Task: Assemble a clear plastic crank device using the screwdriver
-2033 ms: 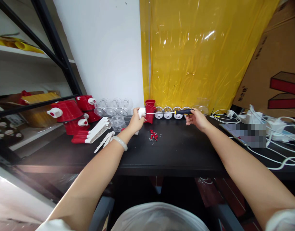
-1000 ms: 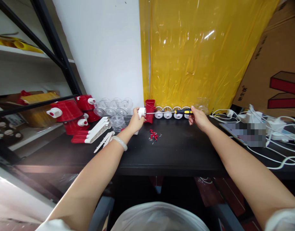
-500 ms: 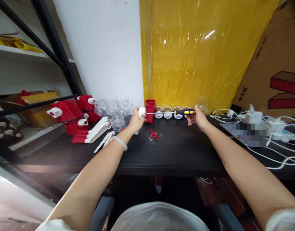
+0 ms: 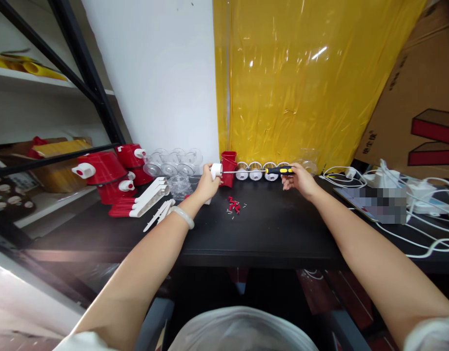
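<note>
Closed around a white round plastic part [image 4: 216,169], my left hand [image 4: 207,183] holds it above the black table. A screwdriver [image 4: 279,170] lies level between my hands, its thin shaft pointing left into the white part. My right hand [image 4: 300,181] grips the end of the black and yellow handle with thumb and fingers. Below, small red pieces [image 4: 234,205] and several loose screws [image 4: 245,205] lie on the table. Behind the shaft stand a red funnel-shaped part [image 4: 229,168] and a row of white-rimmed cylinders [image 4: 255,170].
On the left are red containers with white spouts [image 4: 103,170], red and white handles [image 4: 147,200], flat white strips [image 4: 159,214] and clear plastic cups [image 4: 173,163]. White cables [image 4: 429,239] and a tablet [image 4: 374,204] lie right. A yellow sheet [image 4: 294,87] covers the back.
My right hand has shifted slightly left along the screwdriver handle, covering more of its end. My left hand and the white part stay in place.
</note>
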A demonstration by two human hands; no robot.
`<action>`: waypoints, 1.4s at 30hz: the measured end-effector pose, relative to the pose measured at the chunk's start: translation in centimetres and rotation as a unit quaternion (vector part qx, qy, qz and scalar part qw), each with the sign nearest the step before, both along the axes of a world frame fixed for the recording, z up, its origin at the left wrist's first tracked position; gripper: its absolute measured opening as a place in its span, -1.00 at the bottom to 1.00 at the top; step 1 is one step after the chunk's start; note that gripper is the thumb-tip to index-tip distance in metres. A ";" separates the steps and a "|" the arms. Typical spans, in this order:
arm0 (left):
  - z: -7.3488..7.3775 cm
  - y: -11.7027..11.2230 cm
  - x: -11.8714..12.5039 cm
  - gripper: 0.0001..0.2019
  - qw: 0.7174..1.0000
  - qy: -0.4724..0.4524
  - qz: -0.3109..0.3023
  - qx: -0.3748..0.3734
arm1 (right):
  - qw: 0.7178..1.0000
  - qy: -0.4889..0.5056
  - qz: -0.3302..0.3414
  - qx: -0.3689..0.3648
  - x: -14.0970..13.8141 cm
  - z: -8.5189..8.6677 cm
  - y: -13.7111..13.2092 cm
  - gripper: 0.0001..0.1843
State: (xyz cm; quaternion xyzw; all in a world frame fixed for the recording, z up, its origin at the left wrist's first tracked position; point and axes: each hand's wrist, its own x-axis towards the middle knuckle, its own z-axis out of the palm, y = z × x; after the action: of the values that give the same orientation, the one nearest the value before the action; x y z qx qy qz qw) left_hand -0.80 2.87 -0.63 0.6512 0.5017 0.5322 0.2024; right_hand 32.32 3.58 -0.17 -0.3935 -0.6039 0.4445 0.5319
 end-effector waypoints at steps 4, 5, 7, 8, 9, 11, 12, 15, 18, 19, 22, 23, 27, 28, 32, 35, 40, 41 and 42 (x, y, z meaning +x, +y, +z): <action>0.0 0.0 0.0 -0.50 1.000 -0.002 0.005 -0.002 | 1.000 -0.007 0.003 0.006 0.0 -0.1 -0.2 -0.59; 0.1 -0.1 0.0 -0.51 1.000 -0.003 0.004 -0.004 | 1.000 -0.007 0.005 0.010 0.0 -0.1 -0.3 -0.58; 0.2 -0.2 0.1 -0.51 1.000 -0.003 0.000 -0.006 | 1.000 -0.006 0.008 0.015 0.1 0.0 -0.5 -0.57; 0.2 -0.3 0.1 -0.51 1.000 -0.004 -0.001 -0.006 | 1.000 -0.008 0.010 0.015 0.1 0.0 -0.6 -0.57; 0.3 -0.3 0.1 -0.52 1.000 -0.004 0.000 -0.006 | 1.000 -0.009 0.011 0.014 0.2 0.0 -0.6 -0.58; 0.4 -0.4 0.2 -0.52 1.000 -0.005 0.002 -0.008 | 1.000 -0.010 0.010 0.014 0.2 0.0 -0.7 -0.58; 0.4 -0.4 0.2 -0.52 1.000 -0.005 0.003 -0.008 | 1.000 -0.010 0.009 0.015 0.2 -0.1 -0.7 -0.58; 0.3 -0.3 0.0 -0.51 1.000 -0.003 0.007 -0.006 | 1.000 -0.007 0.006 0.022 0.3 -0.1 -0.5 -0.54; 0.1 -0.1 -0.1 -0.51 1.000 0.002 0.011 -0.003 | 0.999 -0.013 -0.003 0.041 0.3 -0.2 -0.4 -0.47; 0.0 0.0 -0.1 -0.51 1.000 0.004 0.012 -0.003 | 0.998 -0.020 -0.009 0.052 0.3 -0.3 -0.3 -0.45; -0.1 0.2 -0.2 -0.51 1.000 0.008 0.010 -0.001 | 0.993 -0.061 -0.037 0.092 0.5 -0.4 -0.1 -0.40; -0.2 0.3 -0.2 -0.51 1.000 0.008 0.010 0.001 | 0.991 -0.075 -0.048 0.102 0.5 -0.5 -0.1 -0.38; -0.4 0.6 -0.3 -0.51 1.000 0.014 0.018 0.012 | 0.984 -0.107 -0.087 0.116 0.6 -0.6 -0.1 -0.34; -0.5 0.6 -0.3 -0.50 1.000 0.016 0.017 0.012 | 0.983 -0.110 -0.093 0.115 0.6 -0.6 -0.1 -0.33; -0.5 0.7 -0.4 -0.52 1.000 0.016 0.007 0.010 | 0.985 -0.101 -0.102 0.091 0.4 -0.5 -0.2 -0.32; -0.6 0.8 -0.4 -0.51 1.000 0.020 0.008 0.018 | 0.991 -0.077 -0.098 0.054 0.1 -0.4 -0.1 -0.34; -0.7 0.9 -0.6 -0.51 0.999 0.031 0.008 0.016 | 0.999 -0.019 -0.040 0.020 -0.2 -0.2 -0.2 -0.52; -0.7 0.9 -0.6 -0.51 0.999 0.033 0.011 0.020 | 1.000 -0.008 -0.023 0.017 -0.2 -0.1 -0.3 -0.54; -0.7 0.9 -0.6 -0.51 0.999 0.035 0.014 0.024 | 1.000 0.003 -0.007 0.015 -0.1 0.0 -0.3 -0.56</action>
State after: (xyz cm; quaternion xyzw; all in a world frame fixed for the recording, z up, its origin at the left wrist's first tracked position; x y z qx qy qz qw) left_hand -1.38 3.73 -1.31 0.6672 0.5048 0.5236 0.1611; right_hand 32.18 3.23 -0.20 -0.3885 -0.6064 0.4324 0.5426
